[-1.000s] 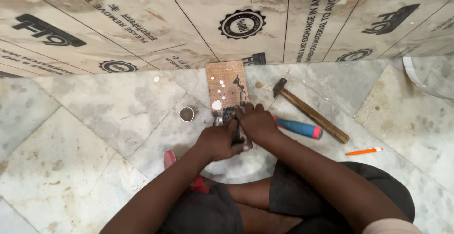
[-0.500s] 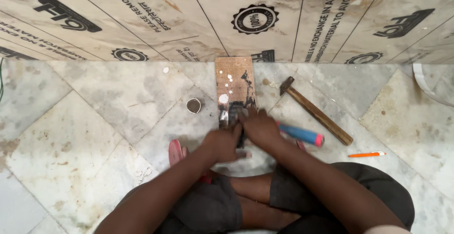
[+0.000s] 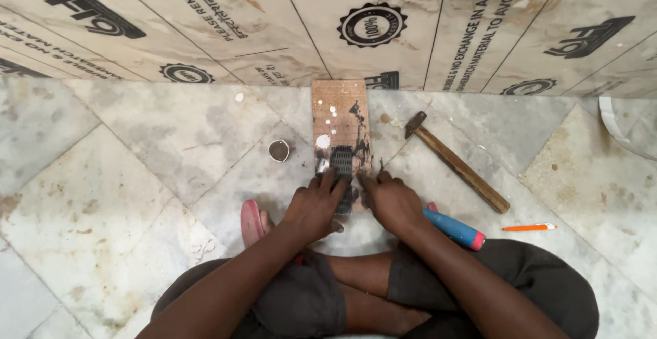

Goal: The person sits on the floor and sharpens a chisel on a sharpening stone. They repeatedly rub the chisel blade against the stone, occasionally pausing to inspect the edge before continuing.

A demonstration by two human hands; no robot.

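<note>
Two hands: both rest on a small dark grated metal piece point(image 3: 343, 169) at the near end of a wooden board point(image 3: 340, 123).
Left hand point(image 3: 316, 205): fingers spread and pressed flat on the piece, not curled round it.
Right hand point(image 3: 391, 201): fingertips touch the piece's right edge (whether they pinch it, I cannot tell).
Board: lies flat on the marble floor point(image 3: 150, 174), its far end against the printed wall sheeting point(image 3: 274, 17), flecked with white spots.
Right side: hammer point(image 3: 455, 163) with wooden handle, blue-handled tool point(image 3: 452, 228) beside the right wrist, orange pencil point(image 3: 530, 227) further out.
Left side: small round metal cap point(image 3: 278, 150), pink sandal point(image 3: 252, 221) near the knee.
</note>
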